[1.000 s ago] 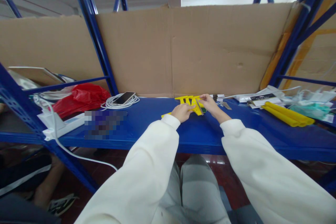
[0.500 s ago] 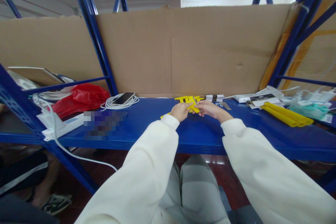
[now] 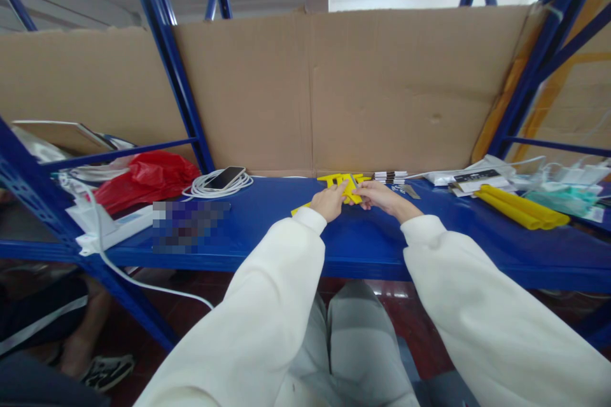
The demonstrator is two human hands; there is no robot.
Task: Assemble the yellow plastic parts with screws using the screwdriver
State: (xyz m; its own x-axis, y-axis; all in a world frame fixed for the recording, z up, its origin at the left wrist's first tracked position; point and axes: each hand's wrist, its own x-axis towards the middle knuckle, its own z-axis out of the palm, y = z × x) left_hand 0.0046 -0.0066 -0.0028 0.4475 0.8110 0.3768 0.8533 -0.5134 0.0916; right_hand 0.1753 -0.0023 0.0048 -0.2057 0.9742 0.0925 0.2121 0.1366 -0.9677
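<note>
Over the middle of the blue shelf, my right hand (image 3: 382,196) pinches a small flat yellow piece (image 3: 352,193) between thumb and fingers. My left hand (image 3: 328,203) grips it from the other side, its index finger lying along the top. The piece's exact kind is too small to make out. Just behind my hands lie several more yellow pieces (image 3: 329,178) near the cardboard wall. Another yellow strip (image 3: 300,208) sticks out beside my left hand, mostly hidden by it. A small stack of white-and-black pieces (image 3: 390,177) sits behind my right hand.
Yellow rolls (image 3: 520,206) and a white-and-black packet (image 3: 480,181) lie to the right. A grey pointed piece (image 3: 410,191) is nearer. Leftward are a coiled white cable (image 3: 195,189) with a phone (image 3: 228,177) and a red plastic bag (image 3: 147,178). A cardboard wall (image 3: 382,95) closes the back.
My left fingers have shifted slightly, the index finger now stretched onto the yellow piece, which shows more of its face. My right hand stays nearly where it was.
</note>
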